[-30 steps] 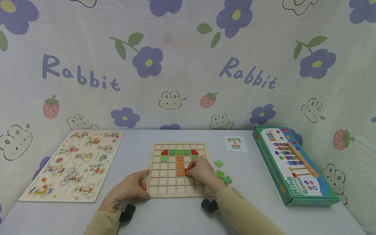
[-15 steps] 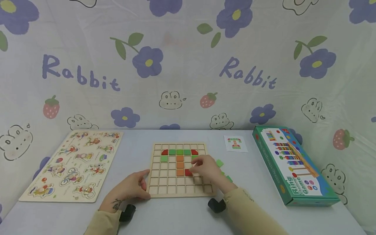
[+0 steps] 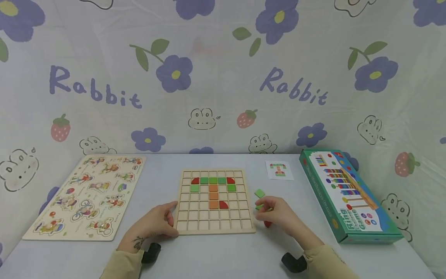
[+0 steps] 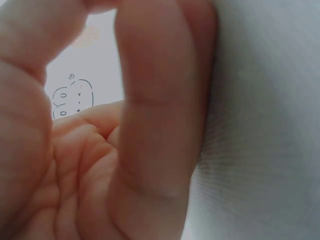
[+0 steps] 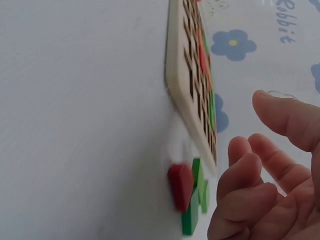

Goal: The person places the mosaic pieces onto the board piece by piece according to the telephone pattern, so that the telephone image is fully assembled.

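Note:
A wooden grid board (image 3: 219, 221) lies on the table. In its cells sit green squares, orange squares (image 3: 213, 195) in a column and red quarter-round pieces, one at the column's lower right (image 3: 223, 204). My left hand (image 3: 158, 221) rests against the board's left edge, fingertips touching it; the left wrist view shows only that hand's fingers and palm. Right of the board, my right hand (image 3: 278, 217) hovers over loose green tiles (image 3: 259, 193) and a red piece (image 3: 267, 224). In the right wrist view the thumb stands apart from the loosely bent fingers, with nothing seen between them.
A pattern card (image 3: 279, 170) lies behind the loose tiles. A green toy box (image 3: 352, 197) stands at the right, and a wooden picture puzzle board (image 3: 85, 197) lies at the left. A printed cloth (image 3: 223, 77) hangs behind the table.
My right hand has let go of the red quarter-round piece in the board and moved right, off the board, to the loose tiles. My left hand has stayed at the board's edge.

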Motion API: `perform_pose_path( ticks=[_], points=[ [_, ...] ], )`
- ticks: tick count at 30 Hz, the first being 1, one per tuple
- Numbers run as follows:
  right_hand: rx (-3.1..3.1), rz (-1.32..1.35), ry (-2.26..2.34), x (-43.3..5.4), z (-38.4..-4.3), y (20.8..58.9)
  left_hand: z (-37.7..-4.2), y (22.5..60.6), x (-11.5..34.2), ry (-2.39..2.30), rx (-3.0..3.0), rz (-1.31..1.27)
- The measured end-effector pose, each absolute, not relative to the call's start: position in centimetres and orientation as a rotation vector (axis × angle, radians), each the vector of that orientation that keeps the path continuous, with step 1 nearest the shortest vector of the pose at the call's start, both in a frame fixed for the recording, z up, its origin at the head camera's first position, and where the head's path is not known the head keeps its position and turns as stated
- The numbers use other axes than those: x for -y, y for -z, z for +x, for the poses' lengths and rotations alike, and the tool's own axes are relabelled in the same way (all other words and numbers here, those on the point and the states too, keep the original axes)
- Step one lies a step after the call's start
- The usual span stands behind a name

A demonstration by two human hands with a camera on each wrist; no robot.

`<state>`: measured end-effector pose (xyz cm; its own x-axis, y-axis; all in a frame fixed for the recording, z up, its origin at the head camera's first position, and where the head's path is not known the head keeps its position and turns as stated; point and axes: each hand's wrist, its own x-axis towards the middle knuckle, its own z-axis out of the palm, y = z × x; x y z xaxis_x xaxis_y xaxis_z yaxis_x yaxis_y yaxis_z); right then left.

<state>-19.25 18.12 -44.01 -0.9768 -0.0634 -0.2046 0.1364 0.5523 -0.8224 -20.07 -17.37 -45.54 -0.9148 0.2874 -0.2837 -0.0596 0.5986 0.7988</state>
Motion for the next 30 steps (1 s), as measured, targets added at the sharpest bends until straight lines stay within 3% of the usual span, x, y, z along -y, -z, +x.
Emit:
perform_pose_path(
  ticks=[10, 30],
  points=[
    [-2.652, 0.130, 1.239, -20.6, -18.2, 44.4, -20.2, 45.8, 17.6, -1.245, -2.451, 0.235],
    [-2.740, 0.066, 0.878, -19.4, -18.4, 44.1, -20.2, 45.7, 17.4, -1.221, -2.466, 0.209]
  ],
)
